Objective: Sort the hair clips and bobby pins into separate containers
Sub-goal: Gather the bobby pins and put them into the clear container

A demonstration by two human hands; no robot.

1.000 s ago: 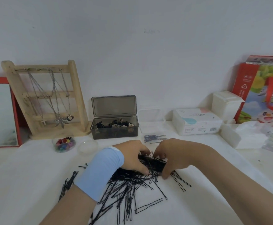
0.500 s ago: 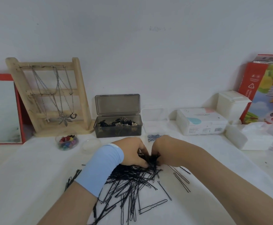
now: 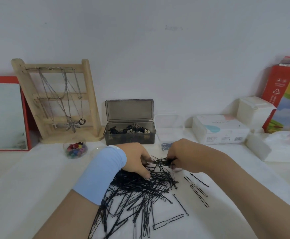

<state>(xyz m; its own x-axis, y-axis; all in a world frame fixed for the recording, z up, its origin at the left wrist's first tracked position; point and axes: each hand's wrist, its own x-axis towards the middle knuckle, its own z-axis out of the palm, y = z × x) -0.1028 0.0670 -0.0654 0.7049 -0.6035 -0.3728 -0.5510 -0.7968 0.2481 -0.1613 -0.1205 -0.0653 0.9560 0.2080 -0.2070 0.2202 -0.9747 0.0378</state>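
Change: right hand [image 3: 187, 156] has drawn a tuft of pins up off the heap since a moment ago.
Left hand [image 3: 137, 159]: fingers spread, pressing the bobby pins [image 3: 140, 192].
Right hand: pinched on that tuft.
Pins: black tangle on counter [image 3: 28, 187], strays at 4 o'clock.
Grey box [image 3: 129, 135]: hair clips [image 3: 130, 131].
Clear box [image 3: 169, 135], 12 o'clock: few pins.

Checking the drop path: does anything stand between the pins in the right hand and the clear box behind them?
Nothing visible does. The right hand pinches a bunch of bobby pins just in front of the clear box, whose lid stands open. The smoky grey box sits beside it, off the path.
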